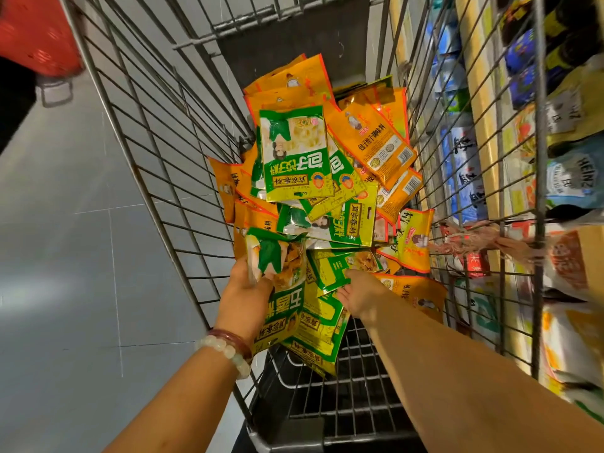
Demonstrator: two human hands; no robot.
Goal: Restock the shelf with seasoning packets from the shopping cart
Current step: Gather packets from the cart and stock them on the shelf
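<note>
A wire shopping cart [157, 165] holds a pile of several seasoning packets, green-and-yellow ones [295, 155] and orange ones [376, 142]. My left hand [243, 299], with bead bracelets at the wrist, grips a small stack of green-and-yellow packets [277, 289] at the near end of the pile. My right hand [358, 292] reaches into the cart beside it, its fingers on another green-and-yellow packet [340, 269]; whether they pinch it is hidden by the packet.
The shelf [490, 142] runs along the cart's right side, packed with blue, white and yellow bags and Heinz pouches [572, 178]. Grey floor tiles [65, 256] lie to the left. A red object [39, 31] is at the far left top.
</note>
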